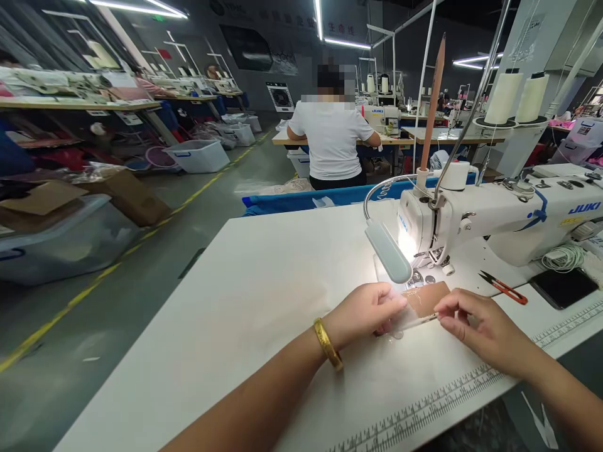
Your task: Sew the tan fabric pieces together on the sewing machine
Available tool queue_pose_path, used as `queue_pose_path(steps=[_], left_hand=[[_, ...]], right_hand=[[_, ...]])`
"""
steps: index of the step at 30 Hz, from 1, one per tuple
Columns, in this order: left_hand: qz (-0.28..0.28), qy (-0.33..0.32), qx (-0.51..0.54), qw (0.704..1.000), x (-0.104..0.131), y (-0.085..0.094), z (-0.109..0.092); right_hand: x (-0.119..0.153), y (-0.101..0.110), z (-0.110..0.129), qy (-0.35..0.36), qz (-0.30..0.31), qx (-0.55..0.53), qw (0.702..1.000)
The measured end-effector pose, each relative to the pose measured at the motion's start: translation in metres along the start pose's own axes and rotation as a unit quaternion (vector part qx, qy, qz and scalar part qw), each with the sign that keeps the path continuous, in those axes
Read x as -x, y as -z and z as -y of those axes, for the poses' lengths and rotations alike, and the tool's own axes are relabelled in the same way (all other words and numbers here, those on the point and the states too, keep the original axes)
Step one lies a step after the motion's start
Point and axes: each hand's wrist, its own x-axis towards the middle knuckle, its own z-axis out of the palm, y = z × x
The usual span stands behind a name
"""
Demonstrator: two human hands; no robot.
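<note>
My left hand (370,307), a gold bangle at its wrist, is closed at the left edge of a sheer pale piece of material (406,318). A flat brown piece (429,299) lies between my hands, close in front of the sewing machine's needle area. My right hand (475,323) is closed in a pinch at the right end of a thin whitish strip (424,320) along the near edge. The sewing machine (452,213) stands just beyond my hands, its grey lamp (389,251) lighting them. What sits inside my left fingers is partly hidden.
Orange-handled thread snips (504,287) and a black phone (563,287) lie to the right on the white table (264,301). A printed ruler scale (424,408) runs along the near edge. A person in a white shirt (327,138) sits ahead, back turned.
</note>
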Motion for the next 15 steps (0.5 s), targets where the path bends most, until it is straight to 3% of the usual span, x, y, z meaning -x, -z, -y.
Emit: queue_pose_path(steps=[6, 15], left_hand=[[-0.051, -0.014, -0.085, 0.995, 0.001, -0.001, 0.001], [-0.155, -0.082, -0.154, 0.972, 0.001, -0.004, 0.007]], right_hand=[[0.011, -0.021, -0.008, 0.077, 0.081, 0.105, 0.988], [0.009, -0.038, -0.013, 0.123, 0.044, 0.164, 0.978]])
